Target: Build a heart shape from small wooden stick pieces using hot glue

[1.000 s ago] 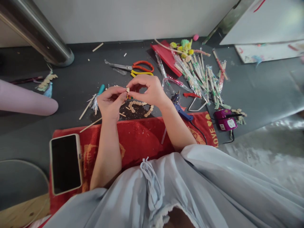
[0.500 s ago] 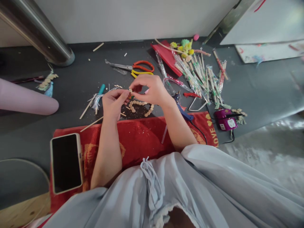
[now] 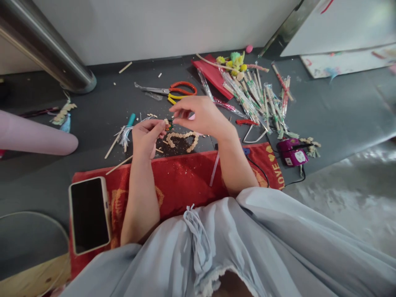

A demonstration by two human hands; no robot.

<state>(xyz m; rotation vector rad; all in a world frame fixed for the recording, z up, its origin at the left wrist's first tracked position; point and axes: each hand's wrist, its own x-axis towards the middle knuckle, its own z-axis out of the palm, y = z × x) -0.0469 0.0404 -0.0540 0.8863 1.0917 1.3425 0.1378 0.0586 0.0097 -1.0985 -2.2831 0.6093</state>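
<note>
My left hand [image 3: 145, 136] pinches a tiny pale craft piece [image 3: 167, 122] between thumb and fingertips, just above the dark floor. My right hand [image 3: 202, 116] hovers close to its right, fingers curled and pinched near the same piece; whether it holds anything is hard to tell. Below both hands lies a heart outline made of small pale pieces [image 3: 182, 139] on the floor. Both forearms cross a red towel [image 3: 182, 177].
Orange-handled scissors [image 3: 173, 89], a heap of wrapped sticks [image 3: 256, 95], a purple glue gun [image 3: 291, 152] with cord, a teal tassel [image 3: 126, 130], loose wooden sticks, a phone [image 3: 89, 214] on the towel, and another person's pale sleeve [image 3: 34, 134] at left.
The view shifted slightly. My hands dropped a little and drew apart; the right hand lifted off the small piece, which stays pinched in the left hand.
</note>
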